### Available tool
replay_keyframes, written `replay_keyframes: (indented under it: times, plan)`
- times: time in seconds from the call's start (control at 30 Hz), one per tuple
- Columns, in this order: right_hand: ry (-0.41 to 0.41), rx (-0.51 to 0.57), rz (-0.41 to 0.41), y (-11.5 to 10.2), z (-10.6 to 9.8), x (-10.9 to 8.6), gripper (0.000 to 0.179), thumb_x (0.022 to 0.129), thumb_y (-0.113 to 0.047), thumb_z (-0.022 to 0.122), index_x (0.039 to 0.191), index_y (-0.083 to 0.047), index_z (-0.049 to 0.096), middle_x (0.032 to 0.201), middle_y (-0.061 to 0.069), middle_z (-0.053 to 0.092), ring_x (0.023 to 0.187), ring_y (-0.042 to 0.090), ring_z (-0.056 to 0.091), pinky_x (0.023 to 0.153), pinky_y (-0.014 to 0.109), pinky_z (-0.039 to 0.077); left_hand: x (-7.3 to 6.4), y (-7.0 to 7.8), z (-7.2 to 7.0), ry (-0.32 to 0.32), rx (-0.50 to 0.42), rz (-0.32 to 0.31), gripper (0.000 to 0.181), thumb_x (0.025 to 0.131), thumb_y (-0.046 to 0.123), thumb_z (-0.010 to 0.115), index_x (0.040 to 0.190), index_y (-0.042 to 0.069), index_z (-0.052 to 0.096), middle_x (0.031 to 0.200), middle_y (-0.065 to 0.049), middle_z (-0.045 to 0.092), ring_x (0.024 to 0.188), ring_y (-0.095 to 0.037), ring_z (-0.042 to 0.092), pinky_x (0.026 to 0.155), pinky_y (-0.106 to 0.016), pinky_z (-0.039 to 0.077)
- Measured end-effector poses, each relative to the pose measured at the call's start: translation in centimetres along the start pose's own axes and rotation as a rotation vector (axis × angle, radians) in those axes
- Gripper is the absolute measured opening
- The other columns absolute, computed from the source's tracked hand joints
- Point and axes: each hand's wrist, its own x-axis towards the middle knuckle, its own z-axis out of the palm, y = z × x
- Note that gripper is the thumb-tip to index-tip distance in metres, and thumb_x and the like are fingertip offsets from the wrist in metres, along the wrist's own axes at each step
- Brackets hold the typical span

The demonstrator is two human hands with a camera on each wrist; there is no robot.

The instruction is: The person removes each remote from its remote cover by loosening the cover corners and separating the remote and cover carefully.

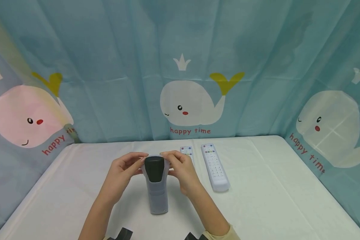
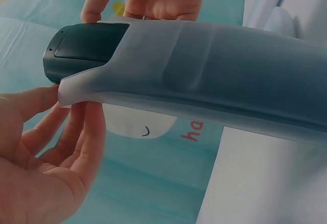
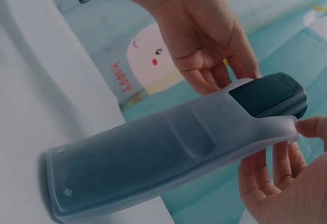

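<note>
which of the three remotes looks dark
The held remote, between the left hand and right hand: its dark back shows through its sleeve's opening. The part-hidden remote behind the right hand and the rightmost remote are pale, buttons up.

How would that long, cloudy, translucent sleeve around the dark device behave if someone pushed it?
The cloudy, translucent sleeve probably flexes rather than cracks, as its rim stands away from the dark, rounded device. Long, narrow and held by one end, it would likely topple without the left hand and right hand. Its smooth surface might slip.
</note>
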Motion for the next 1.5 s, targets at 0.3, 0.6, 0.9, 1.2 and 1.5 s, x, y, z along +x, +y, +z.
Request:
replay_keyframes:
  times: [0.3, 0.6, 0.9, 1.2, 1.5]
  plan:
    - [0.015, -0.055, -0.048, -0.3, 0.0, -0.3, 0.026, 0.107, -0.02, 0.061, 0.121, -0.002, 0.072, 0.121, 0.006, 0.068, 0.1, 0.017, 0.064, 0.088, 0.034, 0.059, 0.0, 0.0, 0.0, -0.023, -0.023, -0.029, 0.037, 0.111, 0.023, 0.058, 0.138, -0.002, 0.063, 0.131, -0.013, 0.067, 0.108, -0.007, 0.069, 0.089, -0.026, 0.061]
    - [-0.016, -0.135, -0.142, -0.2, -0.4, -0.6, 0.026, 0.104, -0.024, 0.068, 0.12, -0.004, 0.074, 0.123, 0.006, 0.069, 0.103, 0.018, 0.065, 0.089, 0.034, 0.056, -0.1, -0.5, 0.1, -0.077, 0.053, 0.001, 0.058, 0.091, 0.011, 0.084, 0.144, 0.009, 0.06, 0.131, -0.013, 0.064, 0.113, -0.024, 0.067, 0.089, -0.033, 0.059]
    - [0.012, -0.352, -0.317, -0.5, -0.5, -0.8, 0.021, 0.095, -0.017, 0.081, 0.115, -0.012, 0.08, 0.118, 0.007, 0.059, 0.099, 0.02, 0.054, 0.086, 0.031, 0.055, 0.1, -0.8, 0.0, -0.116, 0.05, 0.002, 0.068, 0.086, 0.006, 0.086, 0.147, 0.01, 0.056, 0.125, -0.017, 0.064, 0.11, -0.029, 0.066, 0.085, -0.031, 0.06]
    - [-0.055, -0.37, -0.386, -0.7, -0.7, -0.8, 0.029, 0.091, -0.01, 0.083, 0.119, -0.011, 0.078, 0.118, 0.005, 0.066, 0.098, 0.018, 0.054, 0.086, 0.028, 0.055, 0.2, -1.1, -0.2, -0.155, 0.015, -0.006, 0.069, 0.085, 0.004, 0.086, 0.147, 0.01, 0.055, 0.126, -0.018, 0.065, 0.109, -0.027, 0.068, 0.085, -0.032, 0.061]
    - [-0.165, -0.383, -0.354, -0.9, -1.0, -0.6, 0.036, 0.095, -0.015, 0.08, 0.13, -0.013, 0.072, 0.127, 0.006, 0.069, 0.104, 0.018, 0.057, 0.086, 0.03, 0.055, 0.3, -1.1, -0.2, -0.15, 0.024, -0.039, 0.064, 0.085, 0.008, 0.088, 0.142, 0.01, 0.059, 0.121, -0.014, 0.068, 0.108, -0.027, 0.068, 0.085, -0.034, 0.061]
